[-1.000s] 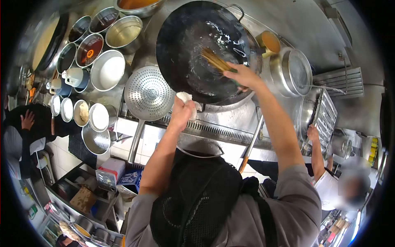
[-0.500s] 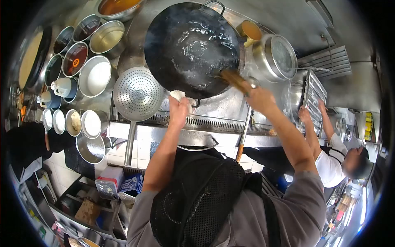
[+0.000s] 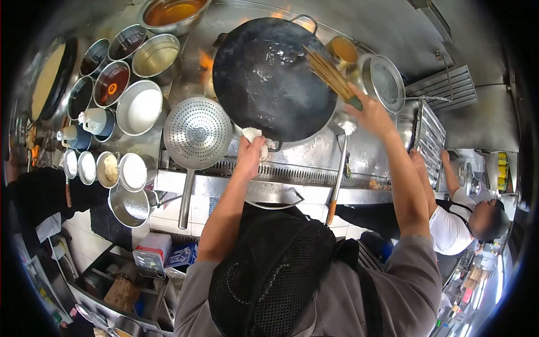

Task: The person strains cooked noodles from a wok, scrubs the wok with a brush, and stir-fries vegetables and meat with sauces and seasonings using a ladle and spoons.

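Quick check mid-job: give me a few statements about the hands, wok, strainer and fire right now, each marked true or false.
1. The right hand grips a brush. True.
2. The strainer lies inside the wok. False: the strainer is to the left of the wok.
3. Orange flame shows beside the wok. True.
4. The left hand also grips the brush. False: the left hand holds a white cloth by the wok's near handle.

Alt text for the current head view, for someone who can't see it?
A person's right hand holds a stick brush over a black wok; the left hand holds a white cloth at the wok's near edge. Flames show beside it; a perforated strainer lies left.
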### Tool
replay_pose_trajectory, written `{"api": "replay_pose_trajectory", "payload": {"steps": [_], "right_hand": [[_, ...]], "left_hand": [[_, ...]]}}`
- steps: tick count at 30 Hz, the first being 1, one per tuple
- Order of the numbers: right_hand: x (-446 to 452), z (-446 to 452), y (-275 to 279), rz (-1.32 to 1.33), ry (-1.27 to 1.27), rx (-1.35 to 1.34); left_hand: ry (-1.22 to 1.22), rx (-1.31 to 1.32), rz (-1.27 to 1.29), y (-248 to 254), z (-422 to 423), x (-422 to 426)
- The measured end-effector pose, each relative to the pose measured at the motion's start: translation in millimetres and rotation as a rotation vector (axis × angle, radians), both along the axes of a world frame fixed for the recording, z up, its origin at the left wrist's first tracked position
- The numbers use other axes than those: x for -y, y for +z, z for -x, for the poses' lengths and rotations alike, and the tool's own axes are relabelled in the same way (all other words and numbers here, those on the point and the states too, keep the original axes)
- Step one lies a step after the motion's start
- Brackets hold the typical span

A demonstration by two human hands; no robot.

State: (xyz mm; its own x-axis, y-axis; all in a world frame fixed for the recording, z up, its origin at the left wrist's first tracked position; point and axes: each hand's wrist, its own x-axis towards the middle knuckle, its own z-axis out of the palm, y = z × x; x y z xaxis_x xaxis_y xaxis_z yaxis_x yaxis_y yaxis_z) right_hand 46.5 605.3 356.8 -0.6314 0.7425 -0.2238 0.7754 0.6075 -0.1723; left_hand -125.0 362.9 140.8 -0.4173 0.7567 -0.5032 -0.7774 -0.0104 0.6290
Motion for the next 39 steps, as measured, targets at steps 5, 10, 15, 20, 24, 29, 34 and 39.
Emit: {"api": "replay_pose_trajectory", "payload": {"steps": [5,10,15,20,24,29,34,39], "right_hand": [[41.9,5.3,-39.8,0.257,0.337,-0.049],[-16.7,16.4,-109.9,0.127,0.188,0.189],[50.3,86.1,-152.0,0.019,0.021,-0.048],[37.4,-16.4,-130.2,-0.014,0.124,0.229],[-20.9,45.8,-130.6,-0.168,-0.099,0.105],[38.4,178.8,-134.3,0.536,-0.309,-0.542],[97.2,122.5,-114.9,0.556,-0.015,-0.251],[35.2,-34.5,-76.3,0.252,0.038,0.231]], "left_hand": [[-0.040,0.095,0.013,10.6,-0.7,1.6],[-0.077,0.095,-0.005,1.1,-2.7,5.0],[-0.060,0.119,0.091,17.2,-7.5,2.4],[-0.028,0.066,0.084,18.9,-7.5,9.0],[-0.172,0.143,0.068,21.0,3.1,10.3],[-0.182,0.076,0.056,7.9,1.6,9.7],[-0.079,-0.059,0.087,-1.4,-9.8,2.3],[-0.096,-0.129,0.018,-4.7,-9.0,3.0]]}}
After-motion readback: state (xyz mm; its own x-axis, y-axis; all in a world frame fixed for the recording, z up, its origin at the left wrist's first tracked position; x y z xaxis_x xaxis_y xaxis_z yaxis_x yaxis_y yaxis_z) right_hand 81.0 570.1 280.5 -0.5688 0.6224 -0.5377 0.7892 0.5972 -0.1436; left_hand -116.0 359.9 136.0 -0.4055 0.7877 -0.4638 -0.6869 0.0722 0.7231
